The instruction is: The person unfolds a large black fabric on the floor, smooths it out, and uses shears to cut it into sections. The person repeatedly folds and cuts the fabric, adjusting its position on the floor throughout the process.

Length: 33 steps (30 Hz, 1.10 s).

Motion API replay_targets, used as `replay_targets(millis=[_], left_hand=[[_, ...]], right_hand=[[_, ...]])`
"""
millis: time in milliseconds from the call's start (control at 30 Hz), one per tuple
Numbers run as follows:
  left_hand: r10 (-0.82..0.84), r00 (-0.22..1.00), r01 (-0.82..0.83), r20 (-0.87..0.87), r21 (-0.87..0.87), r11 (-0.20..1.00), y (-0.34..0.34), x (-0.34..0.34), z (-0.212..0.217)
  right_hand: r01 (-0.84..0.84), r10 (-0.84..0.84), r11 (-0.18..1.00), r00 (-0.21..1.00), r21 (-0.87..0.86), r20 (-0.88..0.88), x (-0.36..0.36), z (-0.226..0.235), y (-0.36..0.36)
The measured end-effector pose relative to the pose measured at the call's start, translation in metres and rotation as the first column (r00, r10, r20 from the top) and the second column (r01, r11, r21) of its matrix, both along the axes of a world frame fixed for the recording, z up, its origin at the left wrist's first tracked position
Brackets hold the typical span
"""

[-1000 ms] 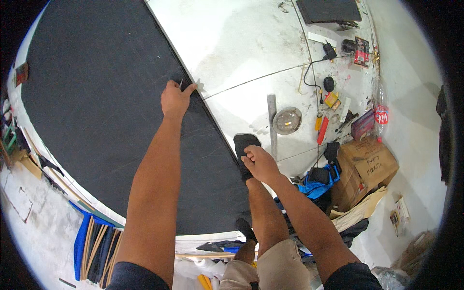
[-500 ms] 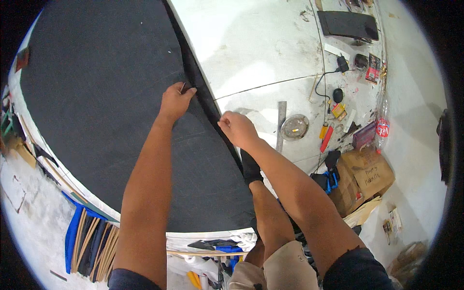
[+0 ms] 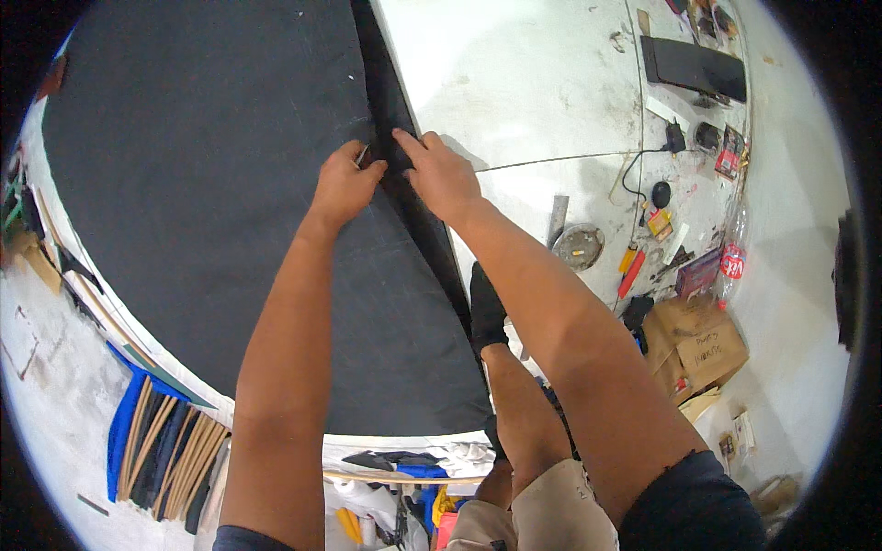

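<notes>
A large sheet of dark grey cloth (image 3: 220, 239) lies spread over the white work surface (image 3: 514, 73). Along its right edge runs a blacker strip (image 3: 424, 225), widest near the middle. My left hand (image 3: 349, 188) is at that edge, thumb and fingers pinched on a small, thin, light-edged piece (image 3: 364, 156) whose kind I cannot make out. Just to the right, my right hand (image 3: 446, 179) reaches over the black strip with its index finger stretched out and its thumb apart. No held thing shows in it.
To the right lie a metal ruler (image 3: 559, 219), a round metal dish (image 3: 581, 246), a red-handled tool (image 3: 631, 274), a black charger (image 3: 675, 138) and a plastic bottle (image 3: 733, 262). A cardboard box (image 3: 698, 344) stands below them. Rolled cloths (image 3: 175, 450) hang at the lower left.
My right hand has moved up and left to the black strip, its fingers straightening out. My left hand stays pinched at the cloth edge. The whole view has shifted slightly.
</notes>
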<state>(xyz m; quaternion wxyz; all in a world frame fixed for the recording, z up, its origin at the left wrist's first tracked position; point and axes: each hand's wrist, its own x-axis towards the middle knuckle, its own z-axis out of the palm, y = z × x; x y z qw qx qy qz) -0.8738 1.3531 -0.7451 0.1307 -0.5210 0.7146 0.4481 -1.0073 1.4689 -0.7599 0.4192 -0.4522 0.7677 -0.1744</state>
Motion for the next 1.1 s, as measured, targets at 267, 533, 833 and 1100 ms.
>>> replay_targets(millis=[267, 533, 833, 1100], left_hand=[[0.159, 0.987, -0.160, 0.024, 0.071, 0.984, -0.002, 0.019, 0.009], [0.227, 0.974, -0.224, 0.001, 0.147, 0.963, 0.002, 0.019, 0.017], [0.052, 0.999, -0.051, -0.007, 0.073, 0.996, 0.004, -0.005, -0.005], [0.070, 0.996, -0.074, 0.052, 0.097, 0.993, 0.001, -0.010, -0.001]], right_hand=[[-0.105, 0.086, 0.986, 0.985, -0.127, -0.147, 0.005, -0.011, 0.029], [-0.251, 0.231, 0.942, 0.967, -0.225, -0.110, 0.004, -0.013, 0.066], [-0.120, 0.107, 0.986, 0.988, -0.114, -0.115, 0.024, -0.016, 0.057], [-0.006, -0.001, 0.997, 0.997, 0.078, 0.083, 0.024, -0.005, 0.054]])
